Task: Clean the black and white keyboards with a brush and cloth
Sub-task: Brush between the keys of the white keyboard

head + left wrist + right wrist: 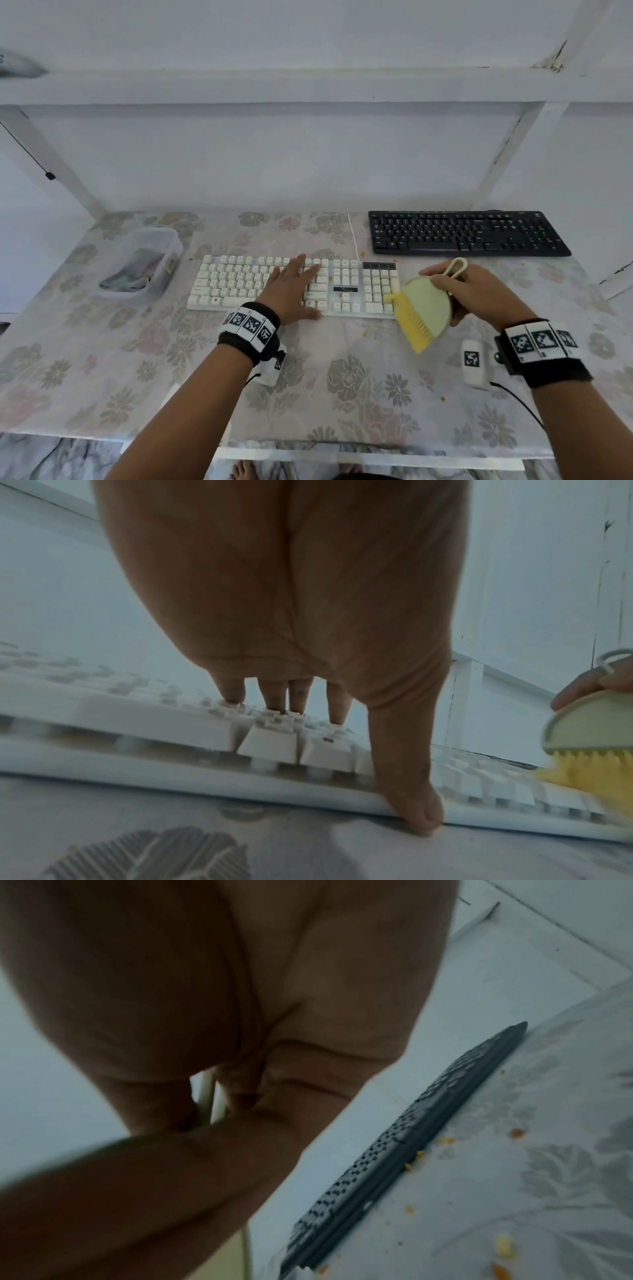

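Two keyboards, one brush and one clear tub sit on a floral table point(102, 377). At nine o'clock, the clear tub point(144, 263) holds a folded cloth point(133, 274). At centre, the white keyboard point(239, 284) lies with its long axis left to right; the left hand point(291, 291) rests flat on its keys, fingers straight. Just right, the right hand point(479, 294) grips the brush point(424, 308), yellow bristles pointing toward seven o'clock. At one o'clock lies the black keyboard point(466, 233), parallel, untouched.
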